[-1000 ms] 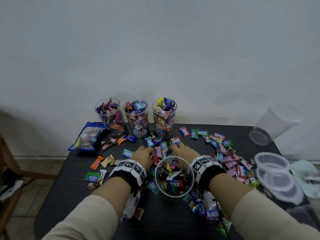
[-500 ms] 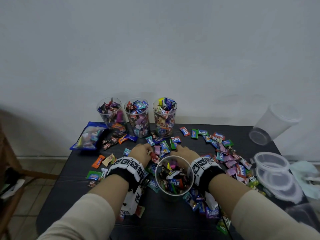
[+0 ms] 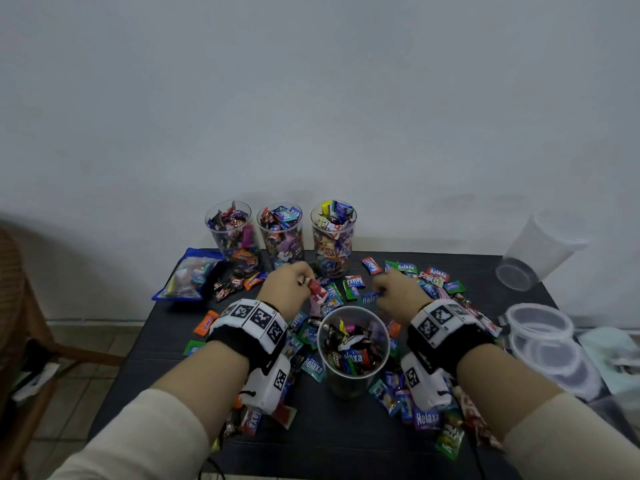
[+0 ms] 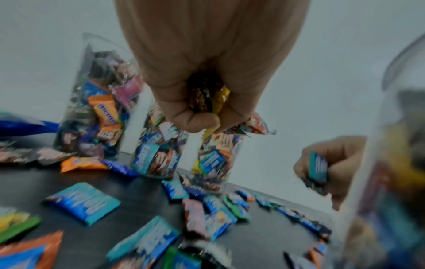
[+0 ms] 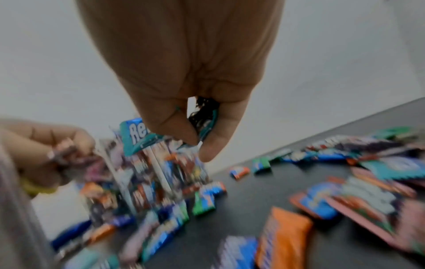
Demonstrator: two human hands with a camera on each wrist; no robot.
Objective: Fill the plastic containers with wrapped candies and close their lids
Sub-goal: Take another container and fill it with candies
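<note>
A: Where were the hands, and why up off the table?

B: Both lifted just past the near cup [image 3: 353,344], at its 12 o'clock. Left hand [image 3: 289,285] was bunched round a fistful of candies [image 4: 203,99], incl. a dark one, a yellow one and a red-white one sticking out twd the cup. Right hand [image 3: 398,292] pinched a teal Relaxa pack [image 5: 135,136] plus something dark behind it. Probably raised that way to clear the rim before dropping in.

A: Hands together?

B: No, apart, one each side of the cup's far edge, at approx 11 and 1 o'clock.

A: Why was the cup so close to the person?

B: Looked like a convenience thing: loose candy [image 3: 349,287] lay scattered all round it on the dark table [image 3: 346,445], so both hands had a short reach. It seemed abt two-thirds full, no lid on.

A: And the rest?

B: Three full cups [image 3: 282,237] stood in a row at 12 o'clock, against the wall, out of the way, none lidded as far as the head view showed. Lids [image 3: 540,322] were stacked at 3 o'clock, w/ an empty cup [image 3: 540,251] tipped on its side at 2. A blue bag [image 3: 188,275] sat at 10 o'clock.

A: Risk?

B: Wrappers are slick; a loose fistful could spill past the rim.
</note>
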